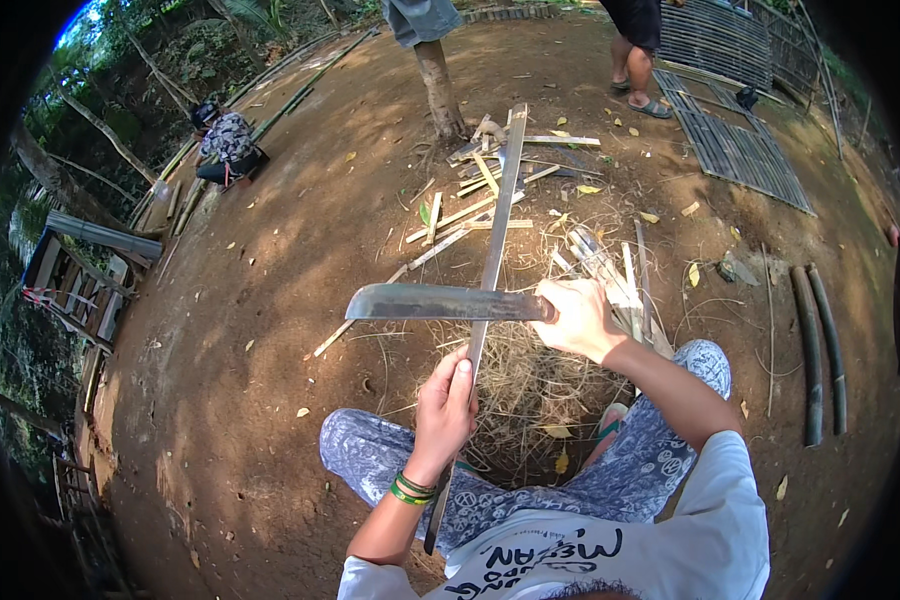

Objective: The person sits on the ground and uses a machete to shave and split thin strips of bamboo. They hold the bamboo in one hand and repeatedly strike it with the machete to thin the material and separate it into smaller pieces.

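Clamps a long bamboo strip [502,220] in the left hand [444,408], with the grip closed around it below mid-length and the thumb laid along it, probably to steady and steer it. Wraps the right hand [580,318] around the handle of a machete [420,302], just right of the strip, and sets the blade across it, pointing left; perhaps holds it above the left hand to spare those fingers. Cannot tell contact from mere overlap at the crossing. Runs the strip's near end down between spread knees in patterned trousers [370,445], likely for room and support. Has a heap of shavings [518,400] beneath the strip and to its right, seemingly where scrapings would drop. Has split bamboo pieces [565,141] scattered on the dirt ground [250,400] around the strip's far end, apparently tossed aside. Shows two dark bamboo poles [808,350] well to the strip's right, a slatted bamboo panel [740,150] beyond them, and a crouching person [230,145] far off to the strip's left.
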A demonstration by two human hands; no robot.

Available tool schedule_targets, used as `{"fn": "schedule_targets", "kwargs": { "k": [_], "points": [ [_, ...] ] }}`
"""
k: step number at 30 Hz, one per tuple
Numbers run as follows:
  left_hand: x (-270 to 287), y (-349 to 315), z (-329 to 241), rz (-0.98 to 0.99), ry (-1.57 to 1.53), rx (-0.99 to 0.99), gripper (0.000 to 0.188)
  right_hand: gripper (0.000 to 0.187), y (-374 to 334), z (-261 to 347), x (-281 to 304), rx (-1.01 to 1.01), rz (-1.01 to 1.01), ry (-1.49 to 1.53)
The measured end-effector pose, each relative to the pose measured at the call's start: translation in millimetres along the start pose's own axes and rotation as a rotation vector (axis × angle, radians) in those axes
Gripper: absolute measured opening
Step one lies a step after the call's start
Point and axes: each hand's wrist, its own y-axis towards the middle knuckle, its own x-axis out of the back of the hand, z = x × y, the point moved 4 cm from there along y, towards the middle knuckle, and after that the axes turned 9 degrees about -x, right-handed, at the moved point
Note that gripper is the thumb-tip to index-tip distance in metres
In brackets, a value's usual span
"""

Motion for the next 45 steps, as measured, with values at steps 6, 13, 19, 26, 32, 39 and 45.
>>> {"fn": "schedule_targets", "kwargs": {
  "k": [6, 13, 19, 26, 32, 39, 45],
  "points": [
    [-1, -7, -6, -0.02, 0.017, -0.088, 0.038, 0.024, 3, -7, 17, 0.029, 0.023, -0.087],
    [2, -15, -5, -0.03, 0.047, -0.068, 0.041, 0.027, -6, 15, 14, 0.168, 0.115, -0.211],
    [9, -30, -3, -0.025, 0.143, -0.044, 0.04, 0.025, 16, -21, 18, -0.059, 0.062, -0.059],
    [7, -30, 0, -0.032, 0.15, -0.082, 0.04, 0.035, 3, 0, 10, 0.246, 0.132, -0.14],
    [15, -38, -2, -0.05, 0.088, -0.033, 0.04, 0.028, 22, -15, 24, 0.111, 0.079, -0.088],
    [16, -69, 7, 0.027, 0.069, 0.076, 0.041, 0.019, 50, -39, 66, -0.053, -0.128, -0.085],
    [2, -51, 0, 0.011, 0.02, 0.048, 0.044, 0.037, -3, -5, 15, 0.257, 0.126, -0.2]
  ]
}}
